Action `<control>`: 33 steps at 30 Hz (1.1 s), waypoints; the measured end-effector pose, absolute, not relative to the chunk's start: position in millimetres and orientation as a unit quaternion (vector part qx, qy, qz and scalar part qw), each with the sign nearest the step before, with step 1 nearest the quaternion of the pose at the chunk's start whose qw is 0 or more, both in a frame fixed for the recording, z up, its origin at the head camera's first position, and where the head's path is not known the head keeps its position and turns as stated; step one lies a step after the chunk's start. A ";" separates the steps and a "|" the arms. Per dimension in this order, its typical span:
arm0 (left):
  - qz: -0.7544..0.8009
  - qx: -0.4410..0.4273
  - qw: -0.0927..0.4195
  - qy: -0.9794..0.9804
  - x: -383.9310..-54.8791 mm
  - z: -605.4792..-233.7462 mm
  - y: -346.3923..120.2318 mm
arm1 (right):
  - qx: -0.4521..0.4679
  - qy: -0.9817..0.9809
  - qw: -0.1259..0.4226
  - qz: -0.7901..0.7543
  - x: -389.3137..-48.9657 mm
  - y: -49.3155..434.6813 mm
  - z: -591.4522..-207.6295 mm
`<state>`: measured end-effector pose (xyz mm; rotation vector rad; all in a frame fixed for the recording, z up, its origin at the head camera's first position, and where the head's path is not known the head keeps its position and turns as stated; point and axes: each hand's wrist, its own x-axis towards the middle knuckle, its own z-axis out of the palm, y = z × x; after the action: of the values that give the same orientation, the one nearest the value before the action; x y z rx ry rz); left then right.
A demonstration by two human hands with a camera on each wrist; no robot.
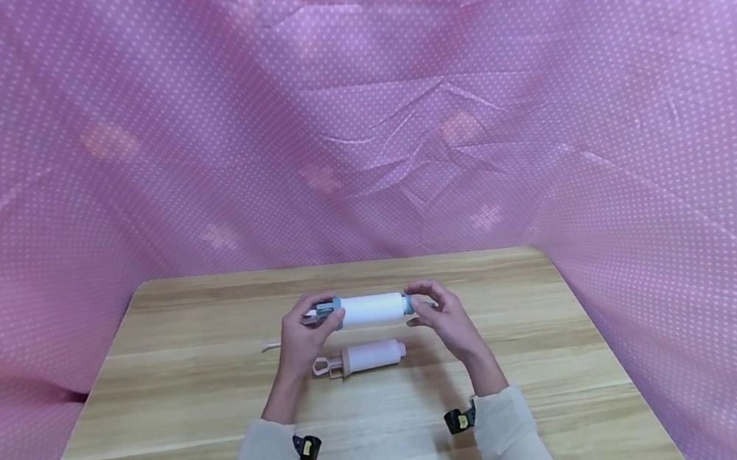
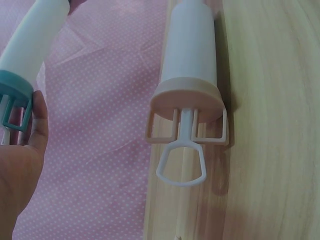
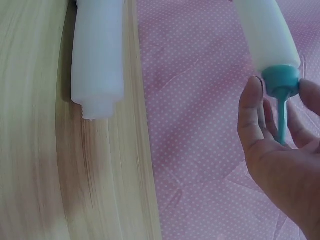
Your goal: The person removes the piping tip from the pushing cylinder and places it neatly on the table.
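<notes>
Held level above the table is a white-barrelled syringe [image 1: 372,309] with teal ends. My left hand [image 1: 301,340] grips its teal collar [image 2: 15,86], where the handle loops and plunger end stick out. At the other end, the thumb and fingers of my right hand [image 1: 446,317] pinch the teal nozzle cap [image 3: 281,79], whose thin spout points into the palm. A second syringe [image 1: 372,356] with a pale pink collar [image 2: 187,95] lies on the table nearer to me. Its bare neck [image 3: 98,107] shows at the right end, and its white plunger ring [image 2: 181,162] at the left.
A thin pale piece [image 1: 270,347] lies on the wooden table [image 1: 158,398] left of my left hand, partly hidden behind it. Pink dotted cloth [image 1: 357,112] hangs behind and on both sides. Small black cameras [image 1: 307,448] sit at both wrists.
</notes>
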<state>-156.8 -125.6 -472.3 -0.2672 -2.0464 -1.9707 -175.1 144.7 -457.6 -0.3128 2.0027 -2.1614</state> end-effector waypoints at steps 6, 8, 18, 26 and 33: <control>-0.693 -0.088 0.143 -0.702 -157.6 -472.3 -129.8 | -0.096 0.667 0.129 -0.728 -174.5 144.0 -459.1; -0.690 -0.087 0.127 -0.707 -158.3 -472.6 -132.3 | -0.103 0.668 0.125 -0.726 -174.8 143.7 -459.9; -0.665 -0.067 0.037 -0.743 -162.9 -474.1 -143.2 | -0.137 0.689 0.085 -0.707 -177.5 143.9 -462.3; -0.655 -0.046 0.054 -0.752 -150.1 -442.6 -146.8 | -0.120 0.696 0.081 -0.703 -177.1 146.6 -465.0; -0.659 -0.045 0.073 -0.747 -156.3 -452.4 -159.8 | -0.116 0.700 0.082 -0.700 -177.1 151.5 -464.2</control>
<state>-156.3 -159.8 -452.4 -0.1360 -2.2449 -1.9788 -177.1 151.5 -464.2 -0.3452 2.0892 -2.0917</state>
